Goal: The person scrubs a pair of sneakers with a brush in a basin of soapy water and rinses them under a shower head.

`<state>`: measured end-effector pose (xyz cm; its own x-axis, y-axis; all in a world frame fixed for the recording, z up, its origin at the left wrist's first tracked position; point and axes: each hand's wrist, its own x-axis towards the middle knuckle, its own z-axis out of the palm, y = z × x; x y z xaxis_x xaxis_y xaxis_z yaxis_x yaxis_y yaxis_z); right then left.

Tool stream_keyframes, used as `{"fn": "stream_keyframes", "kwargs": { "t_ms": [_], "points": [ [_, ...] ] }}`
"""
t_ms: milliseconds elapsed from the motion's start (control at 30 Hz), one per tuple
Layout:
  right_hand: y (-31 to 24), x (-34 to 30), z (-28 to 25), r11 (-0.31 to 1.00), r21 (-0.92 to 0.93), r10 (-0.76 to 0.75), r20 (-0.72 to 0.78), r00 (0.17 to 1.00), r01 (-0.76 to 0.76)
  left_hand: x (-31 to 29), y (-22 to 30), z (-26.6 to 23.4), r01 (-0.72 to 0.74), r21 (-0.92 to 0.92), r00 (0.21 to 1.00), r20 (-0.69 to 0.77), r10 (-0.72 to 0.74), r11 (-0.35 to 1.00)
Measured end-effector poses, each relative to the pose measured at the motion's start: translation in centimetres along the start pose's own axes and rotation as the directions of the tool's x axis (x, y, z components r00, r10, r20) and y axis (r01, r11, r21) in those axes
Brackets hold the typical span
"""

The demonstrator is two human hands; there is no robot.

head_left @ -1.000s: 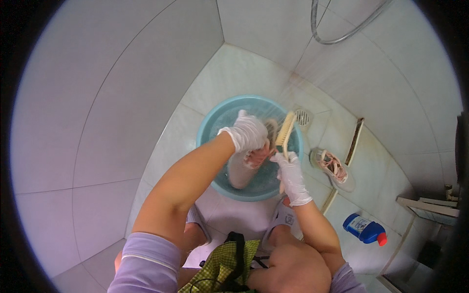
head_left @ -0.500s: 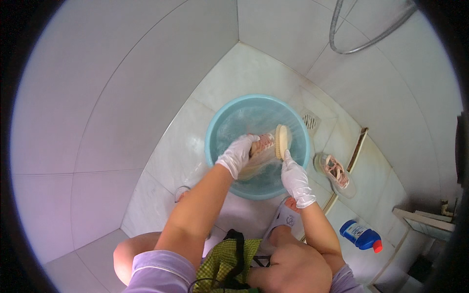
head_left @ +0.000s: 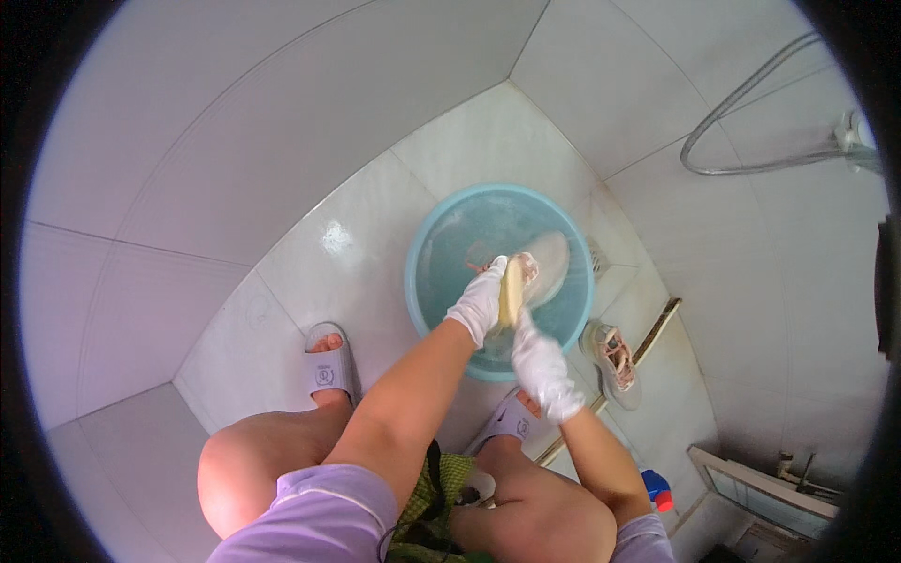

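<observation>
Over a light blue basin [head_left: 413,267] of water I hold a wet pale sneaker [head_left: 554,270] with pinkish laces. My left hand [head_left: 477,300], in a white glove, is closed round the sneaker's near part, and its fingers are partly hidden. In my right hand [head_left: 542,368], also white-gloved and blurred by motion, is the end of a cream scrub brush [head_left: 510,293]. The brush lies against the sneaker beside my left fingers, its bristles mostly out of sight.
Right of the basin, a second sneaker [head_left: 615,364] stands on the tiles near a narrow floor strip [head_left: 657,330]. A blue bottle with a red cap [head_left: 660,492] is partly behind my right arm. A shower hose [head_left: 713,141] hangs on the right wall.
The brush has moved from the sneaker's far end back toward my left hand, and my right hand has come nearer with it. The whole view has shifted, showing both slippers more fully.
</observation>
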<state>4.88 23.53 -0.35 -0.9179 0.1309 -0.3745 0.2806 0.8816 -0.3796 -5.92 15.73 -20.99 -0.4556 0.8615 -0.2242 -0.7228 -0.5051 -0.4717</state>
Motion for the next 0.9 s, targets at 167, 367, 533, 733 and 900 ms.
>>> {"fn": "stream_keyframes", "kwargs": {
  "t_ms": [167, 367, 533, 733, 900],
  "points": [
    [7.5, 3.7, -0.1, 0.973, -0.208, 0.095, -0.036, 0.995, -0.1, 0.2, -10.9, 5.7, -0.179, 0.528, 0.837, -0.362, 0.411, 0.83],
    [6.2, 5.0, -0.5, 0.949, -0.291, 0.116, -0.036, 0.993, -0.121, -1.0, -9.8, 5.0, -0.144, 0.747, 0.697, -0.39, 0.602, 0.65],
    [1.3, -0.5, 0.9, 0.98, -0.183, -0.066, 0.1, 0.993, 0.083, -2.6, -6.5, 6.7, -0.143, 0.713, 0.755, -0.369, 0.542, 0.686],
    [4.3, 4.9, -0.7, 0.956, -0.247, 0.143, -0.077, 0.987, -0.158, -2.1, -9.1, 7.9, -0.042, 0.914, 0.71, -0.256, 0.656, 0.403],
    [1.6, 0.6, 0.8, 0.973, -0.227, 0.063, 0.063, 0.996, -0.047, -2.3, -7.4, 7.7, -0.145, 0.873, 0.691, -0.247, 0.679, 0.466]
  ]
}}
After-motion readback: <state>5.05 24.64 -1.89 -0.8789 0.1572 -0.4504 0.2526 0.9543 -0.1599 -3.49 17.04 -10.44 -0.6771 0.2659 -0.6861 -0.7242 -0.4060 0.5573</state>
